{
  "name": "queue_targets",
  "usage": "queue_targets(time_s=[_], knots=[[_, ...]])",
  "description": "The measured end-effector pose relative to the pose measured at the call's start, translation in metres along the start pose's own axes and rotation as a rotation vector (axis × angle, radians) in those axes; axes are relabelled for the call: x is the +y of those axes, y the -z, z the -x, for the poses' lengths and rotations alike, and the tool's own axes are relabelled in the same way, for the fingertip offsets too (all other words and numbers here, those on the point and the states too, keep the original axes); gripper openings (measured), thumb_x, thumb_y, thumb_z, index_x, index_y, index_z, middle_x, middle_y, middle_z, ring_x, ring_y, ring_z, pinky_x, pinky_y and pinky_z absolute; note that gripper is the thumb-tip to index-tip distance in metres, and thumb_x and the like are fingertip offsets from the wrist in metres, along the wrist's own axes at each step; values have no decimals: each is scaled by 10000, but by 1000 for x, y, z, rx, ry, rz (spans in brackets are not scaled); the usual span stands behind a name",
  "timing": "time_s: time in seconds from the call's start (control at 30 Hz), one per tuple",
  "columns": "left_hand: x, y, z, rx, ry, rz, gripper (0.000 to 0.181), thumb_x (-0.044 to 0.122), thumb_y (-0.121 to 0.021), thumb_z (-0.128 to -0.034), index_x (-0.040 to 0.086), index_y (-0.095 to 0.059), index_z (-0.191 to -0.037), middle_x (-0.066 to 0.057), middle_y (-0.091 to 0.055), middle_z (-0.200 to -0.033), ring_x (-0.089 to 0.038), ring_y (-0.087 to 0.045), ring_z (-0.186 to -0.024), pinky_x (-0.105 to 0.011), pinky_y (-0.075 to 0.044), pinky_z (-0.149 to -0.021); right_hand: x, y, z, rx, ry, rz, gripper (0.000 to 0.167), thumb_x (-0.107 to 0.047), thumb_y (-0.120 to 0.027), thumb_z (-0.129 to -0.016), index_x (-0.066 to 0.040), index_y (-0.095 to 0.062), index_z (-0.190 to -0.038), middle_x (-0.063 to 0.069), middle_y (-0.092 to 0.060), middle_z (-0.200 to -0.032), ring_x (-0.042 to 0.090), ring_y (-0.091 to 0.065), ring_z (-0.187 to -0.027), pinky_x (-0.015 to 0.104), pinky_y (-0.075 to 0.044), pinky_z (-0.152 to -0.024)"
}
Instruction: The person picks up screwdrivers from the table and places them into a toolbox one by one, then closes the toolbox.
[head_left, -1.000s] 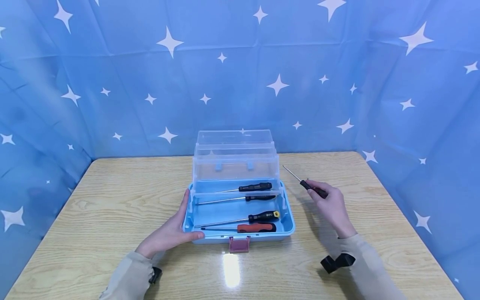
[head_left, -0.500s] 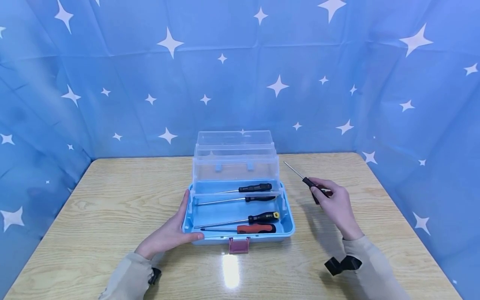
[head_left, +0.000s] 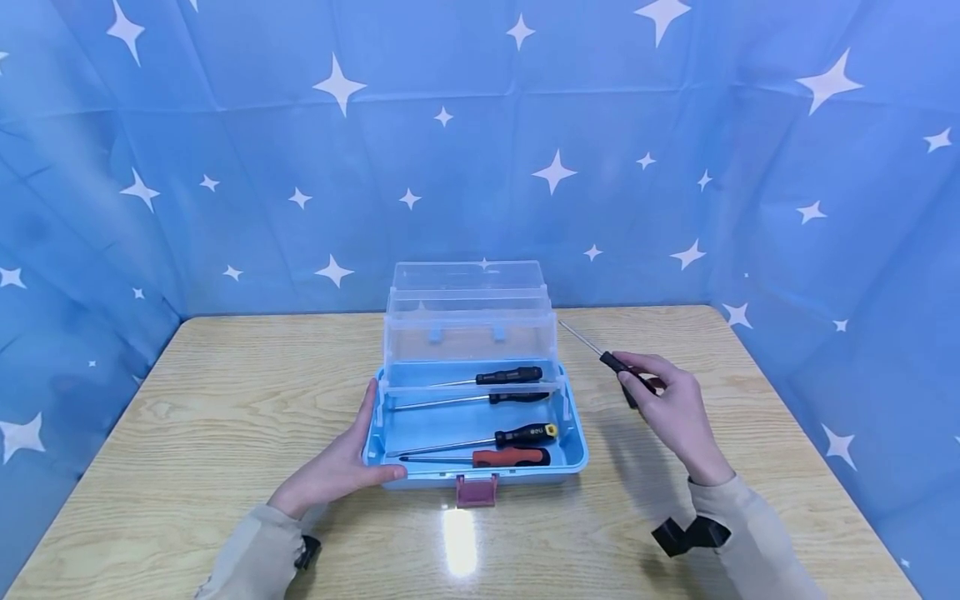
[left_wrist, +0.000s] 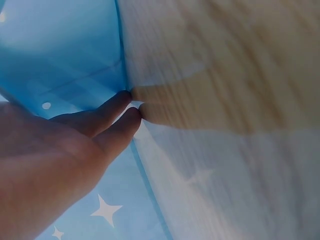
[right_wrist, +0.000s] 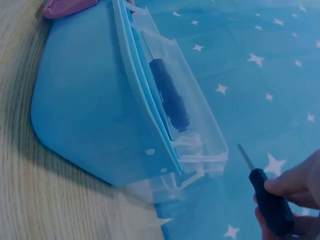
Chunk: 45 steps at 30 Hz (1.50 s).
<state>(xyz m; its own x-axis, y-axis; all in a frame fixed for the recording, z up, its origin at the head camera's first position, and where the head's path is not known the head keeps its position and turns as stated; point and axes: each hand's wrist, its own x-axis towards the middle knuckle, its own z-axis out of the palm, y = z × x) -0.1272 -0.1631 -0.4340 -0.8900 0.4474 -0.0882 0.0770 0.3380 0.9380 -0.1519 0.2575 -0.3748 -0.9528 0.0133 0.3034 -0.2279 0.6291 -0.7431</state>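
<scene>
Right grip [head_left: 670, 410] pinches a black-handled screwdriver [head_left: 613, 362] above the desk [head_left: 225, 400], right of the open toolbox [head_left: 536, 475]; left grip [head_left: 341, 468], fingers spread, touches the toolbox's left side. Handling the screwdriver seems the step in hand; moving left would call for clearing the raised lid [head_left: 468, 304].

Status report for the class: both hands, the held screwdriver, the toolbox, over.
Left hand on front-left corner of toolbox. Right hand holds black-handled screwdriver, apart from toolbox. Possible obstruction: raised clear plastic top, overlapping rear screwdrivers in head view.
</scene>
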Motion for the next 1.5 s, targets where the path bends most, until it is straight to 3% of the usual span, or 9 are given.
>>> queue_targets(time_s=[0.3,0.57,1.0,1.5], knots=[[-3,1,0,-10,-24,9,1195,231,-767,-831,242,213,-1514,-153,127,-1593,-432,19,-1423,-658,-106,-1065,-4,-4,-2,-34,17,-25,252,-90,-605,-958,-57,-686,-1194,146,-649,-1145,196,-571,-744,242,-459,-506],[-3,1,-1,-12,-29,25,1190,215,-764,-834,267,212,-1513,-142,128,-1594,-428,22,-1425,-662,-109,-1064,-5,-12,-6,-45,40,-21,241,-88,-606,-958,-46,-690,-1181,145,-656,-1139,193,-586,-786,237,-463,-553],[0,1,0,-5,-3,12,1184,227,-764,-834,269,203,-1517,-143,122,-1596,-425,15,-1425,-650,-111,-1067,-9,-20,-12,-89,39,-28,245,-53,-597,-956,-30,-683,-1184,155,-654,-1129,240,-556,-744,264,-446,-515],[-1,2,0,-8,-14,18,1177,213,-758,-840,272,204,-1516,-137,122,-1596,-414,17,-1427,-644,-97,-1072,-17,-28,-17,-127,70,-33,246,-47,-601,-953,-26,-685,-1182,163,-665,-1097,213,-529,-677,259,-410,-469]])
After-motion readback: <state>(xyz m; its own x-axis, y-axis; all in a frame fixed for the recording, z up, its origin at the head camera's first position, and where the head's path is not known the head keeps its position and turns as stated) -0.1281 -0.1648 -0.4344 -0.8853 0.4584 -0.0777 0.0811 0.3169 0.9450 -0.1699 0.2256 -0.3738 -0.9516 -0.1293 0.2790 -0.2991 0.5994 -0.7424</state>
